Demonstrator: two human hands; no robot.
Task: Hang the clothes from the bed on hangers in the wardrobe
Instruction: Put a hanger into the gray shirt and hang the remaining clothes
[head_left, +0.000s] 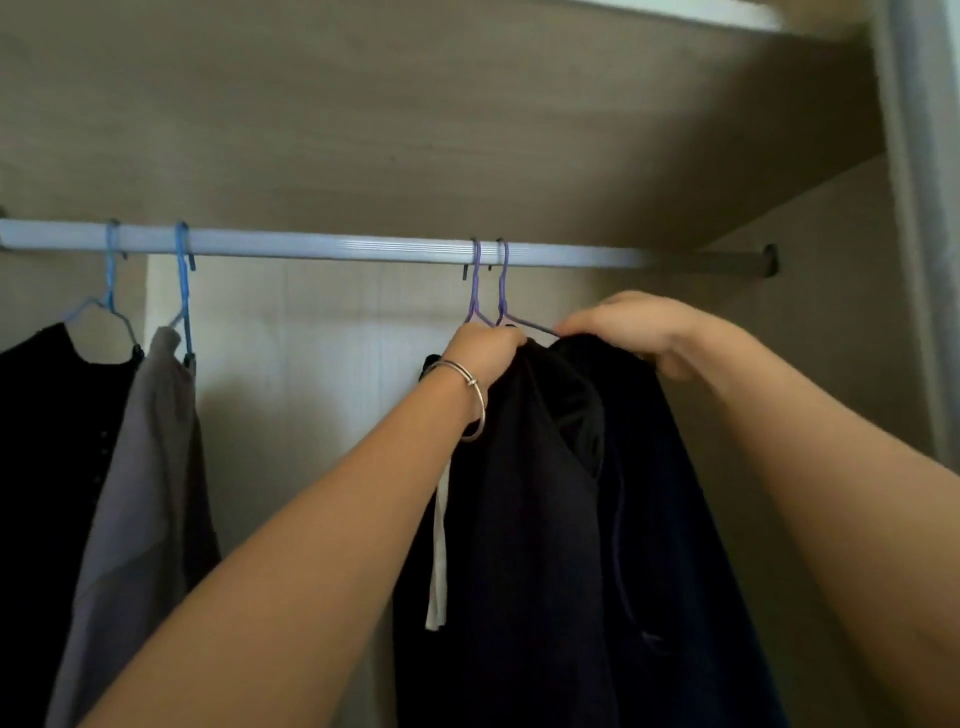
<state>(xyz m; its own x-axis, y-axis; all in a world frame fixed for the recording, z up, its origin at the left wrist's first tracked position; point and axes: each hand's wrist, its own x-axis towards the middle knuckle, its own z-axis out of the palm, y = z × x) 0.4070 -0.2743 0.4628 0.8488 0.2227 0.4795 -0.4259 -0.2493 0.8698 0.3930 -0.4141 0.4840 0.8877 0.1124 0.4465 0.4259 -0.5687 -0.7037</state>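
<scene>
Rail (322, 247) at twelve o'clock! The left hand (485, 348) clutches the dark garment (545, 493) at its collar, fingers curled tight. At its three o'clock the right hand (639, 332) pinches the shoulder by the purple hanger (503, 291), which is hooked on the rail. At nine o'clock, a black top (47, 415) and a grey garment (150, 467) hang on blue hangers (183, 291).

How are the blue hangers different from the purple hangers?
The blue hangers hang toward the left of the rail; the purple hangers hang nearer the middle. Nobody touches the blue hangers, while the left hand and right hand grip the dark garment on the purple hangers. The blue hangers carry a black garment and a grey garment. Both pairs are thin and hooked over the same rail.
</scene>
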